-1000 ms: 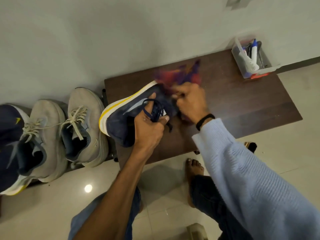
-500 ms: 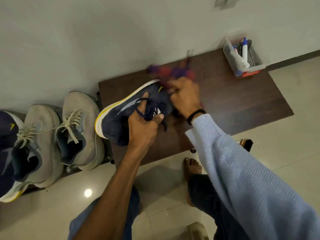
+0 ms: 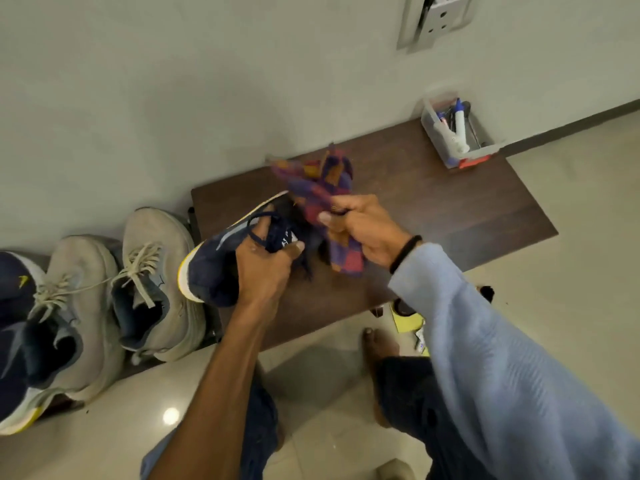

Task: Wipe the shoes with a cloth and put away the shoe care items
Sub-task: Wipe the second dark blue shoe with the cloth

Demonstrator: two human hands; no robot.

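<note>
A navy shoe (image 3: 214, 265) with a white and yellow sole lies tilted over the left end of the dark wooden bench (image 3: 450, 209). My left hand (image 3: 263, 271) grips it at the tongue and laces. My right hand (image 3: 360, 226) holds a bunched red, purple and orange checked cloth (image 3: 325, 188) against the shoe's heel end. A clear plastic box (image 3: 485, 154) with shoe care bottles and pens stands at the bench's far right corner.
Two beige sneakers (image 3: 152, 282) and another navy shoe (image 3: 17, 341) stand in a row left of the bench, along the wall. My bare foot (image 3: 377, 344) is on the tiled floor under the bench's front edge, next to a yellow packet (image 3: 410, 322).
My right hand with the cloth has pulled back from the shoe's side toward its heel. The shoe is turned more toe-down in my left hand. The view has tilted up.
</note>
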